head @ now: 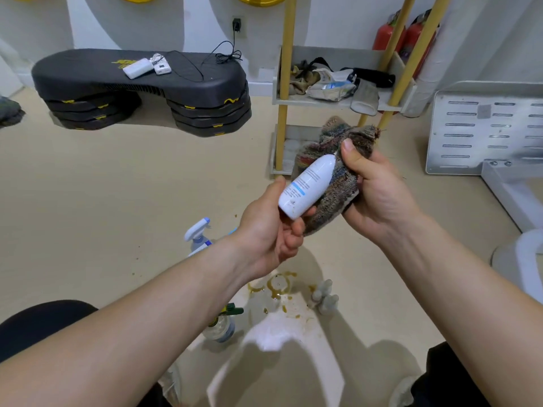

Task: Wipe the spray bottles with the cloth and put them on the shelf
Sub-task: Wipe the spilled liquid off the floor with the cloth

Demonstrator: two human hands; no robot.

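Off to the left, a black moulded plastic step platform (pixel 141 83) is sitting on stacked risers with yellow marks. Nearer, a translucent spray bottle with a white trigger head (pixel 197 233) and a clear round bottle with a green nozzle (pixel 223 321) are standing on the smooth beige floor (pixel 88 215), partly hidden by the left forearm. The left hand (pixel 270 230) is curling round the base of a smooth white cylindrical spray bottle with a blue label band (pixel 307 186), holding it tilted in mid-air. Its upper end is pushing into a rough, multicoloured knitted cloth (pixel 335 198). The right hand (pixel 379 198) is bunching that cloth, thumb pressing on top. Just behind is standing a pale tray shelf on yellow poles (pixel 282 127).
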